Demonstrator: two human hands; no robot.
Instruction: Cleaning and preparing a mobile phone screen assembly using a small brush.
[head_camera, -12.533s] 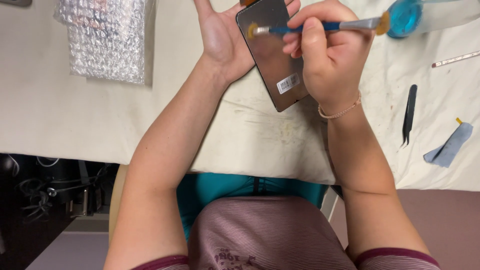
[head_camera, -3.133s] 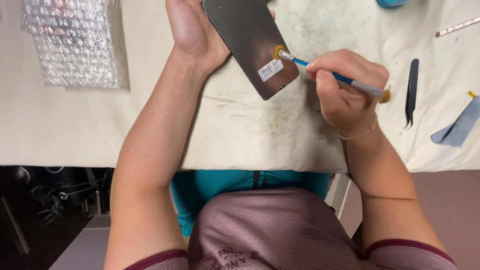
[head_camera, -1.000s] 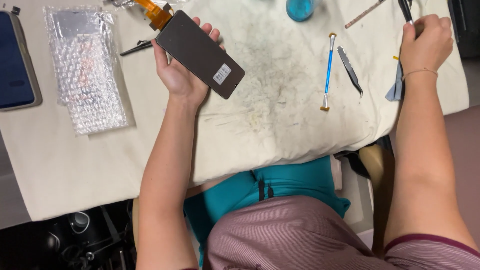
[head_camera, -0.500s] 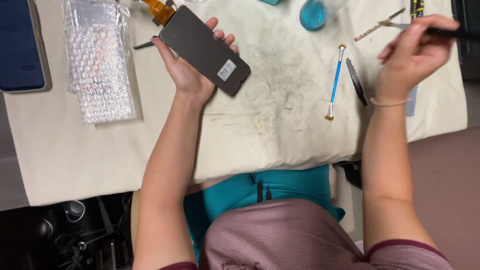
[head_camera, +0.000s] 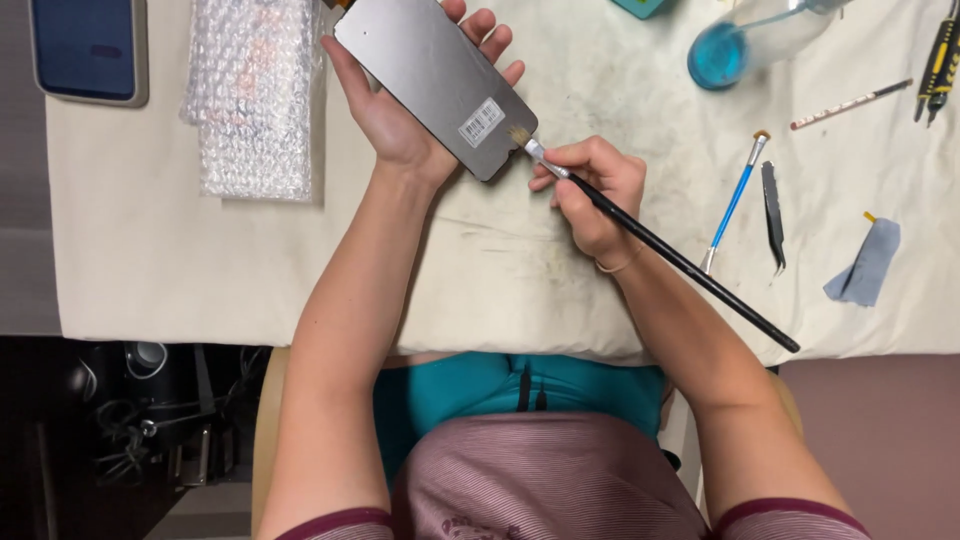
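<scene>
My left hand (head_camera: 400, 120) holds a flat dark grey phone screen panel (head_camera: 430, 80) from underneath, its back face up with a small white sticker near the lower corner. My right hand (head_camera: 590, 185) grips a long black-handled brush (head_camera: 670, 255) close to its metal ferrule. The pale bristles touch the panel's lower right corner next to the sticker. The brush handle runs down and to the right past my forearm.
On the white stained cloth (head_camera: 520, 260) lie a bubble-wrap bag (head_camera: 255, 95), a dark blue phone (head_camera: 90, 50) at top left, a blue-handled brush (head_camera: 735, 200), black tweezers (head_camera: 773, 215), a grey cloth scrap (head_camera: 865, 265), a blue-liquid bottle (head_camera: 745, 40), a thin stick (head_camera: 850, 103).
My right hand came back from the right side of the cloth with the black brush and set its bristles against the panel's corner. The blue brush now lies on the cloth.
</scene>
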